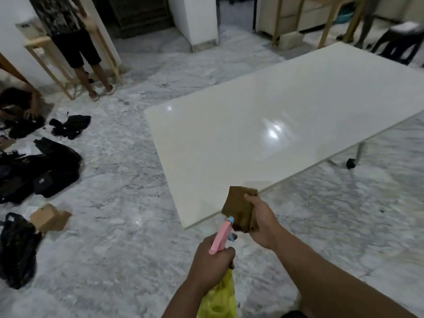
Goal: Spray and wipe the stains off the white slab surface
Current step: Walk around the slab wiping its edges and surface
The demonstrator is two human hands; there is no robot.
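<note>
Slab [286,115] bare beyond both hands (left [212,260] gripping sprayer [221,235], right [261,220] cloth [239,206]).

Readable text: none anywhere in the frame.
Black pouch [43,181], lower left on the floor: a small pale mark, too blurred to read.

Black bags [46,171] and cardboard box [49,218] on marble floor [128,249] — standing person [75,42] beyond.
</note>
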